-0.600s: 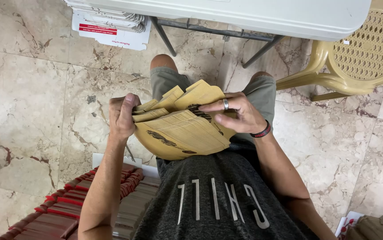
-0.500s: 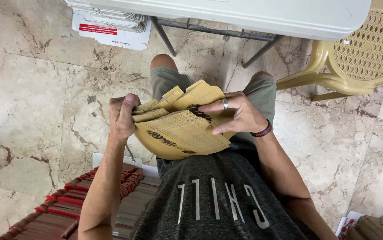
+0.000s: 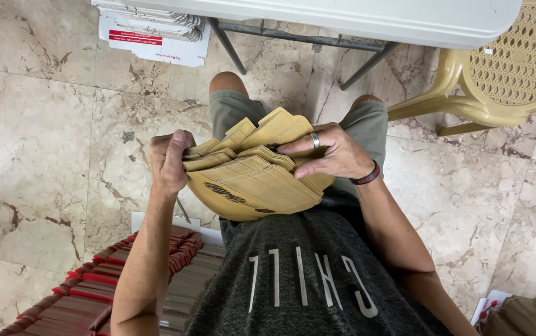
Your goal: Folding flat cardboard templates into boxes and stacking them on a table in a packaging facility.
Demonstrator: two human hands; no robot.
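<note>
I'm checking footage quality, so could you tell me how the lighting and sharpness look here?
Head view: soft, even light, faint shadows on the marble floor; mild sheen there, no harsh glare; stack of brown envelopes and both hands sharp; wide-angle bending at the plastic chair.

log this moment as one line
left hand: grips envelope stack | right hand: fingers between envelopes | stack: on lap

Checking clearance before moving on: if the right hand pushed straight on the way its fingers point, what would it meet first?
The right hand points toward the person's left, fingers already in the fanned stack of tan envelopes. It would press deeper into these first, then likely reach the left hand gripping the far edge.
</note>
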